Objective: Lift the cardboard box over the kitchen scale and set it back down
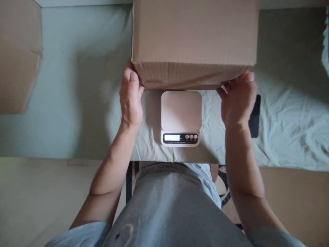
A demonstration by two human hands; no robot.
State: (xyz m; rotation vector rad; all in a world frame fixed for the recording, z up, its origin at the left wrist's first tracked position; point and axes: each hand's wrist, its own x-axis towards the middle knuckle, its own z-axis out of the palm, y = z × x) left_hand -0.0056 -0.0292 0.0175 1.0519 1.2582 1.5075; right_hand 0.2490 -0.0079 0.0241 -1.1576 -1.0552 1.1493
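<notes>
A large brown cardboard box (194, 34) fills the upper middle of the head view. My left hand (131, 97) grips its near left bottom corner, and my right hand (238, 99) grips its near right bottom corner. The box's near edge hangs over the far edge of a small white kitchen scale (181, 118). The scale sits on a pale green cloth (77, 103) between my hands, its lit display and three buttons facing me.
A dark flat object (255, 116), partly hidden behind my right hand, lies on the cloth. Another piece of cardboard (17, 55) sits at the far left. Brown cardboard sheets (295, 195) lie along the near edge by my body.
</notes>
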